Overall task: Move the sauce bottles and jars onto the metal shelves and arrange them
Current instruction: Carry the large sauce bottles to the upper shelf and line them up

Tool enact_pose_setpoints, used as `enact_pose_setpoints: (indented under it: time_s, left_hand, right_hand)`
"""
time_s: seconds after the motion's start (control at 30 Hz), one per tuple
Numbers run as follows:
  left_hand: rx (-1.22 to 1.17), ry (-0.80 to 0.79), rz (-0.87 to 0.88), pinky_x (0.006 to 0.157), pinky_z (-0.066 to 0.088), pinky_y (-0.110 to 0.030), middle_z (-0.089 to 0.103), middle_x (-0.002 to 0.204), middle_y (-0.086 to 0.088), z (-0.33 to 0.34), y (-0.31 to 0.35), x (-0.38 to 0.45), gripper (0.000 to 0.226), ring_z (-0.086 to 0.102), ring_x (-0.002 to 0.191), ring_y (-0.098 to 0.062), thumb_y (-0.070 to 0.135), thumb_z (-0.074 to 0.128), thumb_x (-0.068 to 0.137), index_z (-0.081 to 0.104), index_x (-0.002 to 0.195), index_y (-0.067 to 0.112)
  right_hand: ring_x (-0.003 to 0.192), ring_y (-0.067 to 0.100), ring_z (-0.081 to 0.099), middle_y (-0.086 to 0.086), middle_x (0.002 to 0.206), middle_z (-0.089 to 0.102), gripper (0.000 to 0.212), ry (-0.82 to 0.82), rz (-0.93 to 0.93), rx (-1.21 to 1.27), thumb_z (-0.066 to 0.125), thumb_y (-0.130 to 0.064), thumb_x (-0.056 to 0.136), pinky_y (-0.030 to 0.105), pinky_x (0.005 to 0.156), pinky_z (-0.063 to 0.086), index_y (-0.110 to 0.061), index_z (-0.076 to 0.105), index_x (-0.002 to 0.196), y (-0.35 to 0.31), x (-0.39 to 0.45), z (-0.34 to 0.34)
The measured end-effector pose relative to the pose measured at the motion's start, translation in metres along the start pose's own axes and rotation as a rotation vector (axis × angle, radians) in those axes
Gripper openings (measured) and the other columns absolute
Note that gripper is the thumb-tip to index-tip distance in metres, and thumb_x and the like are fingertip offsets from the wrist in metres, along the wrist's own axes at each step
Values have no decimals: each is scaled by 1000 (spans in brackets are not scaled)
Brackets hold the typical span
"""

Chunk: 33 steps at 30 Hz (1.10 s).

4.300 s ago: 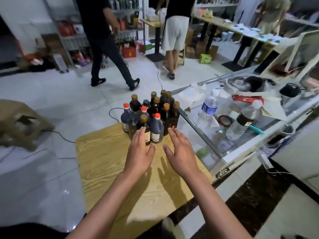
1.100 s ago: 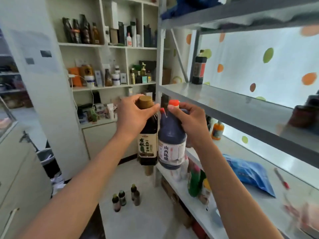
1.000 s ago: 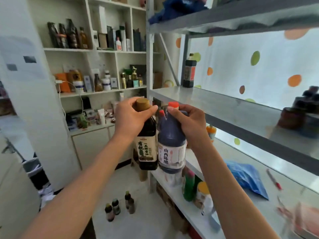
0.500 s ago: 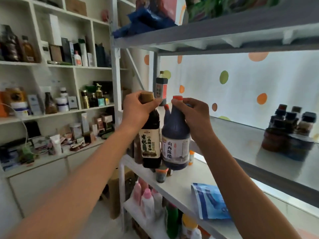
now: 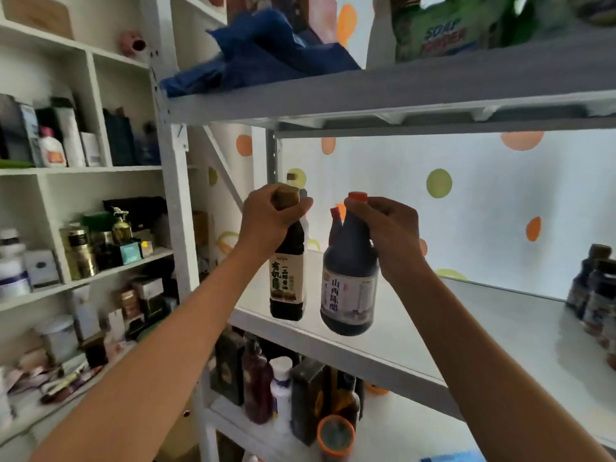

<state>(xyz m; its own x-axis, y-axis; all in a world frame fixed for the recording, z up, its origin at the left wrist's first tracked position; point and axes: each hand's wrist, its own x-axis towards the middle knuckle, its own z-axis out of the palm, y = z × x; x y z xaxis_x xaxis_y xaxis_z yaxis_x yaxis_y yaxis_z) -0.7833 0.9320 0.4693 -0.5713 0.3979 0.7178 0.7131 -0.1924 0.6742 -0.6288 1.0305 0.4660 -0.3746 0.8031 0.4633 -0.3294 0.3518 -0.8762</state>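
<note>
Bottles both hang upright, long axes vertical, necks gripped from above: our left hand (image 5: 266, 219) curled round the soy sauce bottle (image 5: 287, 278), our right hand (image 5: 388, 231) round the vinegar jug (image 5: 348, 288). Their bases sit just above the metal shelf (image 5: 466, 335) front edge; forward, then down, we judge.

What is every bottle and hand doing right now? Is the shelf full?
Left hand: grips the soy sauce bottle by its neck.
Soy sauce bottle: capped, upright, held in the air.
Right hand: grips the vinegar jug near its top.
Vinegar jug: capped, slightly tilted, not yet set down.
Metal shelf: mostly bare.
Dark bottles: standing together at the shelf's right end.
</note>
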Motion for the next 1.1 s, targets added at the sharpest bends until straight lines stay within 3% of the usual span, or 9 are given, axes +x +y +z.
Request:
enact_pose_setpoints:
  time_s: [0.07, 0.13, 0.23, 0.3, 0.5, 0.6, 0.73, 0.93, 1.1]
  left_hand:
    - [16, -30, 25, 65, 44, -8, 67, 84, 5, 7, -25, 25, 19, 61, 75, -4, 35, 78, 78, 63, 83, 24]
    - [31, -37, 52, 65, 42, -5, 67, 83, 7, 16, -48, 46, 19, 60, 74, 0, 35, 78, 77, 64, 84, 24]
    - [117, -52, 94, 73, 45, -15, 69, 85, 6, 33, -85, 80, 28, 61, 76, -7, 43, 78, 76, 67, 88, 20]
    - [160, -53, 93, 72, 41, -13, 67, 82, 8, 47, -105, 98, 31, 60, 76, -8, 45, 78, 75, 68, 87, 18]
    - [89, 35, 28, 83, 51, -28, 70, 84, 5, 93, -146, 147, 31, 65, 82, -12, 38, 80, 75, 69, 86, 12]
    - [113, 14, 20, 85, 48, -23, 69, 91, 4, 111, -156, 168, 42, 63, 88, -12, 41, 80, 74, 68, 98, 9]
    - [229, -61, 36, 84, 53, -32, 68, 95, 0, 134, -169, 193, 42, 64, 90, -16, 48, 79, 72, 65, 92, 14]
    - [382, -165, 29, 73, 38, -20, 62, 94, 3, 158, -181, 209, 40, 58, 89, -14, 40, 80, 74, 63, 97, 12]
    - [490, -200, 8, 77, 41, -27, 66, 99, -3, 167, -190, 223, 42, 60, 92, -20, 40, 79, 75, 61, 102, 13]
  right_hand:
    - [88, 8, 72, -8, 88, 77, 14, 58, -30, -16, 82, -28, 77, 39, 91, 57, -20, 80, 89, 10, 15, 10]
    - [89, 8, 72, -9, 89, 77, 12, 94, -29, -24, 82, -27, 78, 39, 90, 58, -22, 80, 88, 20, 28, 13]
    - [85, 8, 72, -8, 84, 77, 5, 116, -18, -39, 81, -27, 78, 41, 90, 58, -23, 79, 81, 36, 51, 14]
    - [82, 5, 72, -9, 85, 77, 6, 128, -23, -89, 81, -29, 78, 39, 90, 58, -25, 79, 83, 45, 65, 14]
    - [86, 11, 73, -6, 84, 77, 6, 86, -39, -125, 81, -25, 77, 46, 92, 56, -21, 80, 82, 65, 117, 6]
    - [88, 9, 72, -9, 85, 77, 6, 64, -34, -100, 81, -24, 77, 44, 93, 56, -22, 80, 82, 70, 145, 3]
    - [86, 5, 72, -10, 86, 77, 6, 61, -49, -48, 80, -21, 78, 39, 91, 57, -22, 79, 83, 80, 173, 2]
    - [89, 10, 72, -11, 85, 76, 10, 62, -20, -53, 81, -28, 74, 45, 90, 57, -23, 80, 83, 102, 199, 6]
    - [84, 3, 69, -16, 83, 75, 4, 59, -20, -99, 79, -31, 79, 36, 86, 58, -30, 78, 83, 119, 204, 8]
